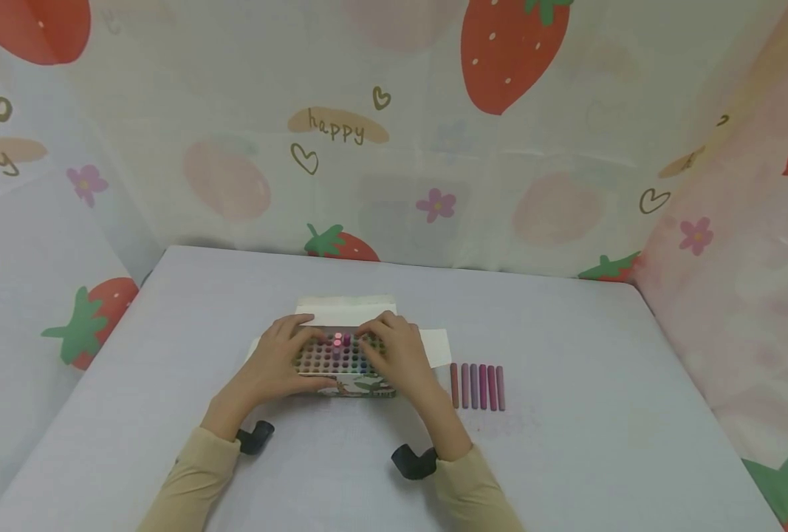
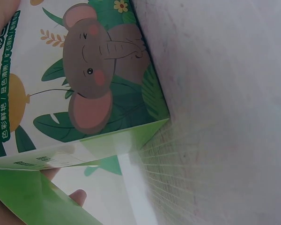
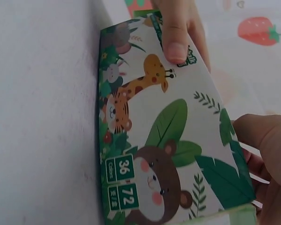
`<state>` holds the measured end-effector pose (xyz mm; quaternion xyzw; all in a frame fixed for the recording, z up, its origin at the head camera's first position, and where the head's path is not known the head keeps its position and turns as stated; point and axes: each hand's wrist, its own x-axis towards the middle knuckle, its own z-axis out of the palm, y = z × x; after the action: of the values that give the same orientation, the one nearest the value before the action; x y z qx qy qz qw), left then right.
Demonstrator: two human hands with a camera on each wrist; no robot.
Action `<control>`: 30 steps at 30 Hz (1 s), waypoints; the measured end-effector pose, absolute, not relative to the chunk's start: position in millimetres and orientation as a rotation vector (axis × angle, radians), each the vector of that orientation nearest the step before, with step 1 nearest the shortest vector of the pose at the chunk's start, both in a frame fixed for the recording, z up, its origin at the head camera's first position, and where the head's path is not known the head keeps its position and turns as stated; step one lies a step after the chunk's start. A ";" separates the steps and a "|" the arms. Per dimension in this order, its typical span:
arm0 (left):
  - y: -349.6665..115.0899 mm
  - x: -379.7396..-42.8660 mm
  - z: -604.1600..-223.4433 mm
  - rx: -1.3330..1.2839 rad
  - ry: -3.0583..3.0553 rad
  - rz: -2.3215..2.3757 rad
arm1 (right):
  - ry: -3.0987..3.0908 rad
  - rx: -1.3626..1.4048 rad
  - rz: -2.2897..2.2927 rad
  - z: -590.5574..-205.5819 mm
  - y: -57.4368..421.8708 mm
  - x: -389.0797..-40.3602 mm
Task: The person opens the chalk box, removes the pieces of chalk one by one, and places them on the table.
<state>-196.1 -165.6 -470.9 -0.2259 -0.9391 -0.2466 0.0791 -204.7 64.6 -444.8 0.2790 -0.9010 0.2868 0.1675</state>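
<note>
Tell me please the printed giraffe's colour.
The giraffe is orange with brown spots, clearest in the right wrist view.

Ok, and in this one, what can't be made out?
- Head view: whether the right hand pinches a stick; too small, partly behind its own fingers.
- Head view: some holes of the box; the right hand covers them.
- Left wrist view: the large lettering; cut off by the left edge.
- Right wrist view: the rest of the printed bear; cut off by the bottom edge.
</note>
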 end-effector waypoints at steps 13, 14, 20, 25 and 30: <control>-166.7 -196.6 -471.8 -0.685 -2.796 -0.745 | -2.565 0.851 0.693 -450.4 43.6 -214.1; -166.8 -196.6 -471.6 -0.688 -2.793 -0.747 | -2.563 0.850 0.683 -450.6 42.6 -214.5; -167.3 -197.3 -471.3 -0.694 -2.794 -0.752 | -2.574 0.825 0.671 -448.7 37.6 -213.8; -167.3 -197.9 -472.2 -0.702 -2.787 -0.753 | -2.625 0.796 0.643 -447.2 34.7 -213.5; -167.0 -197.7 -472.1 -0.703 -2.781 -0.762 | -2.655 0.798 0.602 -445.5 33.7 -213.7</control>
<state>-197.7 -167.0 -472.1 -0.2361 -0.9335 -0.2556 0.0866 -213.7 33.7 -445.5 0.2781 -0.9251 0.2097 0.1515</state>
